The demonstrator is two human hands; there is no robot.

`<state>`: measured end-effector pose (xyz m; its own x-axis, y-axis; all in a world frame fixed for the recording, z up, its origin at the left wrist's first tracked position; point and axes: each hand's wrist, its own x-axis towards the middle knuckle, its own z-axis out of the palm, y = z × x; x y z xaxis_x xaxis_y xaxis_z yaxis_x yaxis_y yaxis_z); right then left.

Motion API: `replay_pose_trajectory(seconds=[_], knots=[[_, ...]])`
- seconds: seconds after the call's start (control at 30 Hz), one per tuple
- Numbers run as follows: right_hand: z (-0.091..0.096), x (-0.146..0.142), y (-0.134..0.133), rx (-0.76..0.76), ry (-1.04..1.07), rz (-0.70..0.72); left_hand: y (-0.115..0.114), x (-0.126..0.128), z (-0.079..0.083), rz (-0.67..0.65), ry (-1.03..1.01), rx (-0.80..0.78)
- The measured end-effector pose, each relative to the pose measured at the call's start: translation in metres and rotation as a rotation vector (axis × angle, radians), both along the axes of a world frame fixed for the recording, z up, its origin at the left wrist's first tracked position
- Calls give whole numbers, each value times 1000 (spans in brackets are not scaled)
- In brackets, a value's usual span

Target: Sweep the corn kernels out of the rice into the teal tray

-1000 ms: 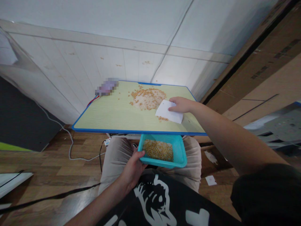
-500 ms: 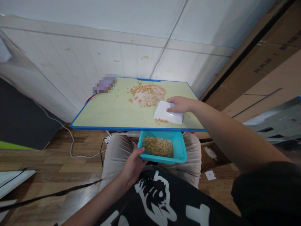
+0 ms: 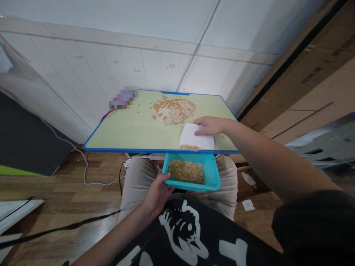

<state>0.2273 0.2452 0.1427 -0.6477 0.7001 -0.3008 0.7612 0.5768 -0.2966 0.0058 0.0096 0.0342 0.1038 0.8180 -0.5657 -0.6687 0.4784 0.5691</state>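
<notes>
My right hand (image 3: 210, 126) grips a white flat scraper (image 3: 192, 136) by its far edge, thumb on top, its near edge close to the table's front. A small row of yellow kernels and pale grains (image 3: 189, 147) lies along that edge. Farther back, a mixed pile of kernels and rice-like grains (image 3: 174, 111) spreads over the table. Below the table's front edge, my left hand (image 3: 160, 187) holds a turquoise tray (image 3: 213, 173) by its left side, over my lap. Yellow kernels mixed with pale grains (image 3: 186, 172) fill much of the tray's bottom.
The light table (image 3: 124, 133) has a blue rim and stands against a white panelled wall (image 3: 152, 70). A blurred-out object (image 3: 123, 98) sits at its back left corner. Cardboard boxes (image 3: 302, 81) lean at the right. Cables (image 3: 84, 162) run over the wooden floor.
My right hand has drawn the scraper toward the table's front edge, and the small row of kernels has moved with it. My left hand and the tray stay in place.
</notes>
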Motion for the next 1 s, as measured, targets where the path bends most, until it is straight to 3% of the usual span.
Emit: replay_pose_trajectory(seconds=[1.0], knots=[[6, -5, -7, -63, 93, 65, 0, -1, -2, -3, 4, 7]])
